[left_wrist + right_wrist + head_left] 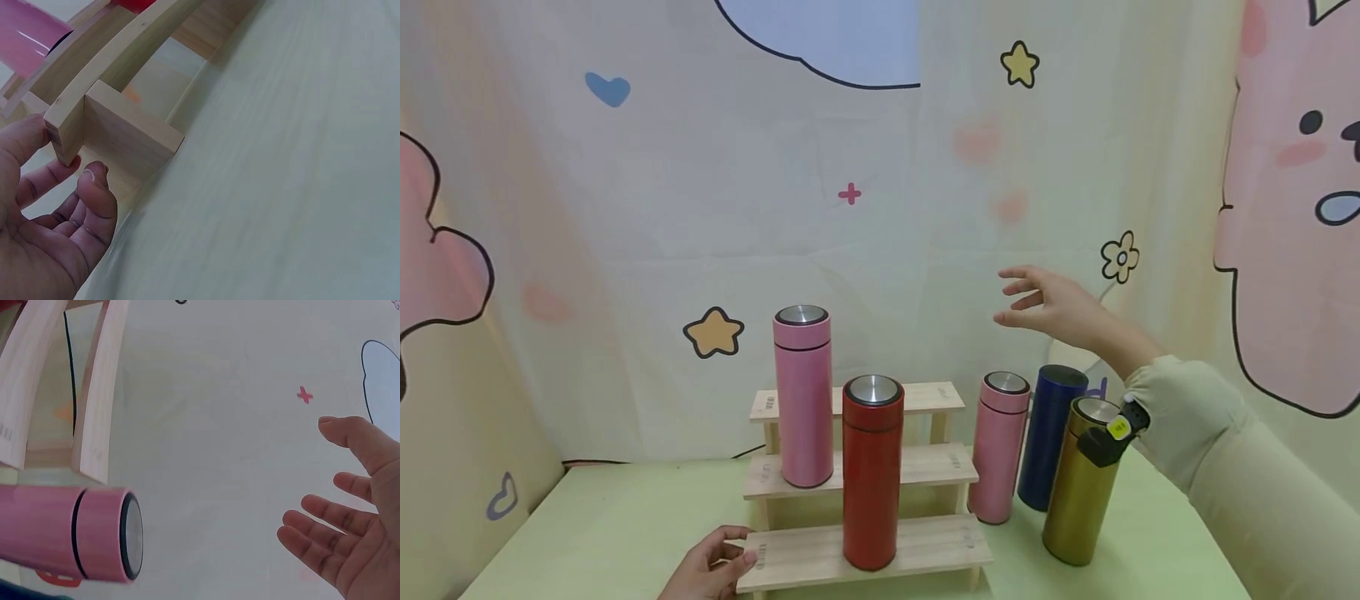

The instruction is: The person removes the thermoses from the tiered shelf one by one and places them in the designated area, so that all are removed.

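Note:
A three-step wooden display stand (805,547) stands on the table. My left hand (707,565) pinches the left end of its lowest step, thumb and index finger at the board's end (69,122) in the left wrist view. On that step a red thermos flask (872,483) stands upright, and a taller-looking pink flask (805,400) is on the middle step. My right hand (1054,304) hangs in the air above the right-hand pink flask (1000,450), fingers apart and holding nothing. In the right wrist view that hand (350,519) is apart from the pink flask (56,531).
Right of the stand, a dark blue flask (1051,442) and a gold flask (1078,500) stand on the pale green table (610,525). The right wrist's camera overlaps the gold flask's top in the head view. A printed cloth (715,208) hangs behind.

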A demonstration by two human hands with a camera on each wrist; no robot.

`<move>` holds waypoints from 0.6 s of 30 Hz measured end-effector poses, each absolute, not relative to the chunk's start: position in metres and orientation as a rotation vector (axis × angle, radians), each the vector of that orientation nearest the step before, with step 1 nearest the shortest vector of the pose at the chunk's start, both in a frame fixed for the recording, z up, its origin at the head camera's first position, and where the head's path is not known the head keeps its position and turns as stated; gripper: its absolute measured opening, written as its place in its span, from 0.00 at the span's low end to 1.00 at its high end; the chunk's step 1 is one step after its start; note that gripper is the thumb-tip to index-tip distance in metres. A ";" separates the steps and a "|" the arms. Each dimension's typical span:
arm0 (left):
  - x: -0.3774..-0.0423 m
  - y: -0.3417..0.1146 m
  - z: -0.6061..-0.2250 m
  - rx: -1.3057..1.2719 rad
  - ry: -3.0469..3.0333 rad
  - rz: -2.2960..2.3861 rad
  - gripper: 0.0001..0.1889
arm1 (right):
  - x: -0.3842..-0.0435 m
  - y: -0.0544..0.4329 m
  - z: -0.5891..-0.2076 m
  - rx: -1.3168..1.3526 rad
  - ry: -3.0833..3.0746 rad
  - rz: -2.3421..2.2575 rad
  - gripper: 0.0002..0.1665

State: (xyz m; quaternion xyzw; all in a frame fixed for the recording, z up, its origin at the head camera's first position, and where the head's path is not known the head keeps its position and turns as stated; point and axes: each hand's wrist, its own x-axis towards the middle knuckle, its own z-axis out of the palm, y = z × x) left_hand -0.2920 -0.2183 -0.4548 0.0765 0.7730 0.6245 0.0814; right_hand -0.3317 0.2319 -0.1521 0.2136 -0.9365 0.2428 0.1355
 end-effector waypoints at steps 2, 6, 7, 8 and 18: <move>-0.292 -0.218 -0.454 0.239 2.314 1.867 0.32 | -0.334 0.223 -0.151 0.639 -2.716 0.711 0.42; -0.291 -0.216 -0.455 0.256 2.331 1.859 0.32 | -0.340 0.207 -0.152 0.678 -2.713 0.734 0.42; -0.292 -0.216 -0.455 0.258 2.333 1.858 0.32 | -0.341 0.203 -0.152 0.685 -2.711 0.740 0.42; -0.292 -0.216 -0.455 0.262 2.337 1.855 0.32 | -0.343 0.199 -0.153 0.690 -2.711 0.746 0.41; -0.294 -0.217 -0.458 0.263 2.358 1.851 0.33 | -0.352 0.158 -0.161 0.810 -2.704 0.954 0.40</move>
